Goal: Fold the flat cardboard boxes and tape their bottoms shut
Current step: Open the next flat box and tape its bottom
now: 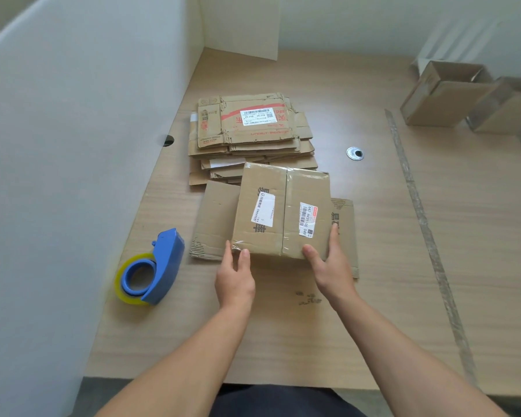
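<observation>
A folded cardboard box [280, 209] stands upside down in the middle of the table, its bottom flaps closed and a strip of clear tape running along the centre seam. Its open top flaps spread flat on the table at either side. My left hand [235, 273] grips the box's near left corner, thumb on top. My right hand [331, 260] grips the near right corner, thumb on the taped face and fingers along the right side. A stack of flat cardboard boxes [250, 130] lies behind it. A blue tape dispenser [149, 270] with clear tape rests at the left.
Two assembled boxes [442, 96] stand at the far right of the wooden table [283, 341]. A grey partition wall [57, 176] lines the left edge. A metal cable grommet [355, 153] sits right of the stack. A strip of old tape [418, 212] runs across the tabletop on the right.
</observation>
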Tool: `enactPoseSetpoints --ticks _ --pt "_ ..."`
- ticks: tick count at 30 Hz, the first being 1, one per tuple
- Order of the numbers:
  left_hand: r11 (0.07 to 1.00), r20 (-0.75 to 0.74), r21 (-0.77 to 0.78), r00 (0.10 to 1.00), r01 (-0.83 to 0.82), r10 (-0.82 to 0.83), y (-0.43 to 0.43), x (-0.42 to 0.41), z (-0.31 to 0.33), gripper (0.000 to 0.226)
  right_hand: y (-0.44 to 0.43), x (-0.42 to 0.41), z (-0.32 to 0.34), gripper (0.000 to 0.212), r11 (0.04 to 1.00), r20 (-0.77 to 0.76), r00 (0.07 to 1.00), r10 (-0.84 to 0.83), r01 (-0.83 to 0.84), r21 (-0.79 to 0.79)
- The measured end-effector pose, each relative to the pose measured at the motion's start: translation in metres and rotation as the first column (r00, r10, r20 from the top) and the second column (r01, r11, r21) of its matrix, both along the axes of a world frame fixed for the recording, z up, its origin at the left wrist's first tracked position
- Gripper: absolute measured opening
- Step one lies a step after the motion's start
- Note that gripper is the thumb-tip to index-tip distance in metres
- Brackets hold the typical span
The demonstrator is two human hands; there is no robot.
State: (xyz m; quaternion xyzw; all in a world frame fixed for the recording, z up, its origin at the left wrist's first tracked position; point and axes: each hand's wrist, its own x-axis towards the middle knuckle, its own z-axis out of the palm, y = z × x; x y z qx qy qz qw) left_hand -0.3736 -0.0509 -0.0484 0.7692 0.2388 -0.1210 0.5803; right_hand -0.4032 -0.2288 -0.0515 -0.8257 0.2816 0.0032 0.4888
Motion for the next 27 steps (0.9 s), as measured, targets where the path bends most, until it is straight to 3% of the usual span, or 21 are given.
enactPoseSetpoints --ticks 5,10,14,17,18,23,27 --pt "0.999 -0.024 -0.006 0.999 -0.043 0.043 -0.019 0.000 0.003 0.054 -0.011 -0.007 0.000 0.085 0.998 0.018 0.998 0.058 -0.058 0.035" --pt "0.996 -0.037 0.040 0.997 0.074 -0.073 -0.010 0.004 0.011 0.061 -0.035 -0.022 0.009 0.077 0.991 -0.013 0.991 0.136 -0.135 0.019" --pt "0.967 -0.066 0.146 0.977 0.209 -0.201 -0.001 0.013 0.013 0.061 -0.073 -0.016 0.013 0.044 0.957 -0.020 0.988 0.156 -0.156 -0.242" --pt "0.910 -0.031 0.298 0.955 0.289 -0.293 -0.011 0.012 0.012 0.027 -0.101 0.027 0.028 0.052 0.913 0.054 0.988 0.143 -0.111 -0.393" --pt "0.895 -0.021 0.335 0.952 0.293 -0.304 -0.012 0.009 0.011 0.026 -0.107 0.044 0.034 0.051 0.900 0.074 0.981 0.177 -0.131 -0.416" --pt "0.902 -0.034 0.288 0.945 0.322 -0.327 -0.025 -0.016 0.009 0.039 -0.127 0.116 0.046 0.065 0.813 -0.131 0.886 0.445 -0.461 -0.354" --pt "0.924 0.081 0.290 0.955 0.250 -0.284 -0.035 -0.012 0.026 0.047 -0.120 0.130 0.036 0.071 0.749 -0.260 0.795 0.547 -0.604 -0.272"
